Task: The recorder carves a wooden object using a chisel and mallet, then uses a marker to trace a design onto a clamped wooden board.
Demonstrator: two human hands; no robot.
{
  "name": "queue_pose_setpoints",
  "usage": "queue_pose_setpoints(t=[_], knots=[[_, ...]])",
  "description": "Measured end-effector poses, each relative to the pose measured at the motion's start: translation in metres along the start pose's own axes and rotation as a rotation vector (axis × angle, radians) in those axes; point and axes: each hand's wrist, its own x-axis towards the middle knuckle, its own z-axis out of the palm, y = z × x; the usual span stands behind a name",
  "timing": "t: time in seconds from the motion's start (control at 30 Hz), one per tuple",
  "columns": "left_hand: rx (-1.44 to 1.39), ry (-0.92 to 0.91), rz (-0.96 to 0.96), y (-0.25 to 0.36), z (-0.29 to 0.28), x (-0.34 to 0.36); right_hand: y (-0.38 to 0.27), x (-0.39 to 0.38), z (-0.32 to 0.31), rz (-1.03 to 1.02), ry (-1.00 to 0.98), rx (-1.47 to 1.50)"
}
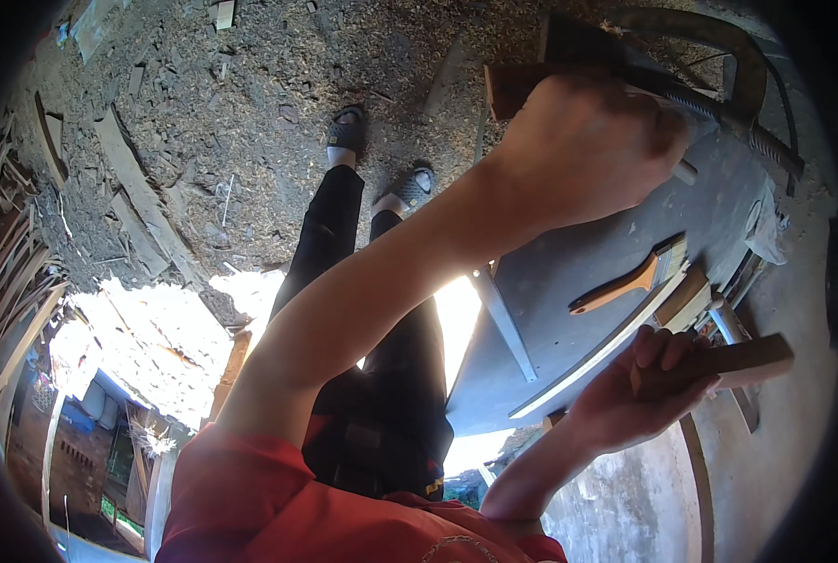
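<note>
My left hand (pixel 597 145) is closed in a fist at the clamped work at the upper right. A short pale rod end (pixel 685 173) pokes out beside the fist; what the fingers wrap round is hidden. Just beyond is a dark metal clamp (pixel 749 80) with a threaded screw, and next to it a reddish-brown wooden piece (pixel 505 91), partly covered by the fist. In my right hand (pixel 649 380), nearer to me, a brown wooden block (pixel 752 361) is gripped with the fingers curled over it. It is held up past the grey tabletop's (pixel 569 253) edge.
A paintbrush (pixel 630 284) with an orange-brown handle lies on the tabletop. Nearby are a metal straightedge (pixel 505 324), a long pale-edged strip (pixel 606 347) and a crumpled clear plastic bag (pixel 766 225). Wood offcuts (pixel 142 192) and shavings litter the floor; thin strips (pixel 11 272) are piled left.
</note>
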Motion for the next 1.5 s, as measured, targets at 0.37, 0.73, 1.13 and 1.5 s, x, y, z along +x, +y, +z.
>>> queue_pose_setpoints(t=[0.37, 0.73, 1.13, 1.5], knots=[[-0.066, -0.081, -0.016, 0.000, -0.009, -0.001, -0.002, -0.013, 0.003, 0.101, -0.303, -0.227], [-0.034, -0.127, -0.036, -0.002, -0.010, -0.002, 0.001, -0.019, 0.001, 0.316, -0.619, -0.333], [0.006, -0.042, -0.002, -0.012, -0.016, -0.009, 0.019, -0.028, -0.011, 0.246, -0.275, -0.175], [-0.045, -0.121, 0.023, 0.007, -0.008, -0.001, 0.018, -0.025, -0.017, 0.178, -0.211, -0.178]])
